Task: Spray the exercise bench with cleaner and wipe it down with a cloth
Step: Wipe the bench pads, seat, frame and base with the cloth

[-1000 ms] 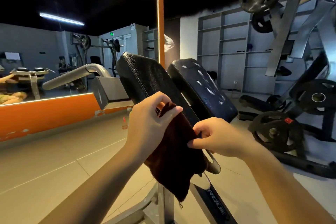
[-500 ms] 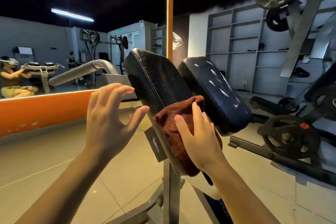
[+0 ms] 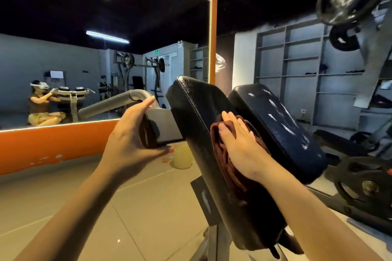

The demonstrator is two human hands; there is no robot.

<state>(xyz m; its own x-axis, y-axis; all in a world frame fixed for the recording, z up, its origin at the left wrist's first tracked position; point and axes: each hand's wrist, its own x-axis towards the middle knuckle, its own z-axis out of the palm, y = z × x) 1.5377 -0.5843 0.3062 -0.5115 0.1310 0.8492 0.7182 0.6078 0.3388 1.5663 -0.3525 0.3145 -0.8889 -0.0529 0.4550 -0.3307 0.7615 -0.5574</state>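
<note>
Straight fingers (image 3: 228, 117) of the right hand (image 3: 239, 144) press a brown cloth (image 3: 222, 154) flat against the near black bench pad (image 3: 197, 112). Beyond them lies a second pad (image 3: 282, 133) streaked with white. Left hand (image 3: 131, 133), fingers spread and relaxed, cups the grey metal bracket (image 3: 163, 125) left of the cloth.

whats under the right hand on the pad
A brown cloth, bunched, lies under the right hand, which presses it flat-fingered against the left pad. The pad surface beneath the cloth is covered, so its state cannot be seen.
</note>
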